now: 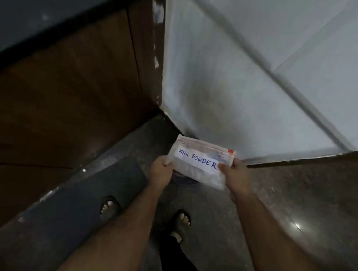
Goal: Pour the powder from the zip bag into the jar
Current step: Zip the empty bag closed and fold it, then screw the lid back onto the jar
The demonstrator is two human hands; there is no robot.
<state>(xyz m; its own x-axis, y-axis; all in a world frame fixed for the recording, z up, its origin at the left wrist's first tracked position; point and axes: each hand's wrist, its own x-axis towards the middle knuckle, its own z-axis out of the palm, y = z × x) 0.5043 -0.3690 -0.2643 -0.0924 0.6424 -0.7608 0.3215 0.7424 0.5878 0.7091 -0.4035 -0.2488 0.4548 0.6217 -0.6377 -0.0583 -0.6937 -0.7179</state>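
A clear zip bag (200, 162) with white powder and a white label reading "MILK POWDER" is held out in front of me, its orange zip slider at the top right corner. My left hand (161, 171) pinches its left edge. My right hand (236, 176) pinches its right edge. A dark round shape (183, 180) shows just under the bag; I cannot tell what it is. No jar is clearly in view.
Brown wooden cabinet doors (63, 92) stand at the left under a dark counter edge (20, 15). A pale tiled wall (256, 81) meets them in the corner ahead. Below is a dark speckled floor (299, 203) with a grey mat (82, 209) under my sandalled feet.
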